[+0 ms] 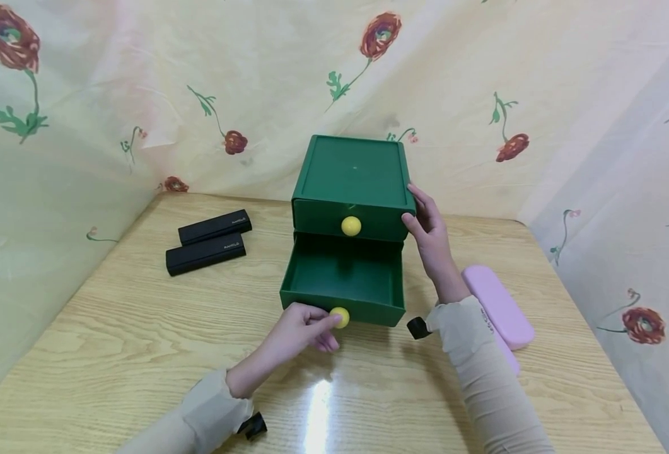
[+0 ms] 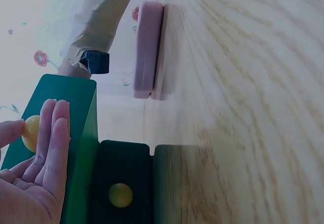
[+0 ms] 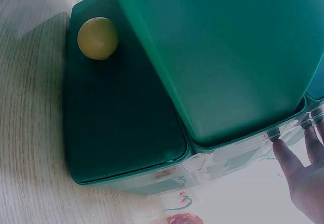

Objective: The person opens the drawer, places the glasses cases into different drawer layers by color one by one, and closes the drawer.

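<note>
A green chest of drawers (image 1: pixel 354 170) with round yellow knobs stands at the back of the table. One drawer (image 1: pixel 342 277) below the top one is pulled out, with nothing visible inside it. My left hand (image 1: pixel 306 325) pinches that drawer's yellow knob (image 1: pixel 340 317) between thumb and fingers. With fairly straight fingers, my right hand (image 1: pixel 433 243) rests against the chest's upper right side, thumb near the front corner. In the right wrist view, its fingertips touch the clear side wall (image 3: pixel 228 158). A closed lower drawer (image 2: pixel 121 168) with its own knob shows in the left wrist view.
Two black oblong cases (image 1: pixel 206 253) lie on the wooden table (image 1: pixel 141 353) to the left. At the right, a lilac oblong case (image 1: pixel 499 306) overlaps another, partly behind my right sleeve. Flowered cloth (image 1: pixel 255 75) hangs behind and beside the table.
</note>
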Action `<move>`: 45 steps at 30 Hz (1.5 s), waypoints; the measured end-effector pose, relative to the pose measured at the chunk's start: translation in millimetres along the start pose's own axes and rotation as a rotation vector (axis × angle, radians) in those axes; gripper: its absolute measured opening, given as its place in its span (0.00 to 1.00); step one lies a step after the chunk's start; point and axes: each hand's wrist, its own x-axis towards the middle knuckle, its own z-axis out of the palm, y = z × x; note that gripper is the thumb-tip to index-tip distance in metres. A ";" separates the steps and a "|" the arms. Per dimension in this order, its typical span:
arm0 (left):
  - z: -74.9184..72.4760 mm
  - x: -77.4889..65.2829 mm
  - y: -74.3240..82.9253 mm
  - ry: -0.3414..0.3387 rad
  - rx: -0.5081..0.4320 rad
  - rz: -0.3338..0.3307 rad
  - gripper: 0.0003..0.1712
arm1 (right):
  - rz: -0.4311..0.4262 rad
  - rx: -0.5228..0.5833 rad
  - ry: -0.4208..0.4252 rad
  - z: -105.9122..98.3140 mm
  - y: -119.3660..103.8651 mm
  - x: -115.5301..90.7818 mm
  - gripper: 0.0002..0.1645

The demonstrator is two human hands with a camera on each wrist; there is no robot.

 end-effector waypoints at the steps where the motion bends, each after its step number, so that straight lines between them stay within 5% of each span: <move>1: 0.3 -0.9 0.1 -0.002 0.001 -0.002 0.23 | 0.001 -0.002 0.000 0.0 0.0 -0.1 0.30; 45: 9.0 -26.8 -4.7 -0.066 -0.013 -0.081 0.23 | 0.001 0.008 0.000 -0.4 1.6 0.5 0.30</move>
